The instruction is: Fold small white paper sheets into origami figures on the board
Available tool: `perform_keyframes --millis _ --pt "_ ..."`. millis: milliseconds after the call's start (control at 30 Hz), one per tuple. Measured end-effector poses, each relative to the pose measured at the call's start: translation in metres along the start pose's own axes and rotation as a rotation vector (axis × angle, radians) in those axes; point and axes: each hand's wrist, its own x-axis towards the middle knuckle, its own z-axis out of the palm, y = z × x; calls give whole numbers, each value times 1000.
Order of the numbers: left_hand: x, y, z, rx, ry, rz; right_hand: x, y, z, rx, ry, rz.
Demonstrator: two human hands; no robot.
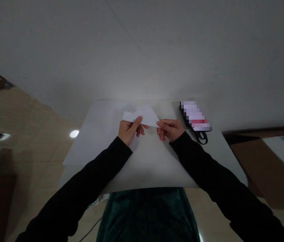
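Observation:
A folded sheet of white paper (143, 116) forms a pointed, roughly triangular shape above the middle of the white table (152, 168). My left hand (129, 131) pinches its lower left part between thumb and fingers. My right hand (170, 130) grips its right corner with the fingertips. The paper is raised between both hands, and a smaller flap shows at its left end.
A pixelated flat object with a black edge (194, 116) lies at the table's far right, with a looped black strap (201, 137) beside it. A brown cardboard sheet (257, 164) stands right of the table. Tiled floor (31, 134) spreads to the left.

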Motion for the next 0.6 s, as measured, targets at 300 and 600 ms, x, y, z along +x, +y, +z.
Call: perform_keyframes --millis 300,600 --pt "-1 14 -6 45 92 78 0 -13 -17 -26 -66 -1" --pt "2 17 -10 38 153 65 -4 -17 -11 1 10 47"
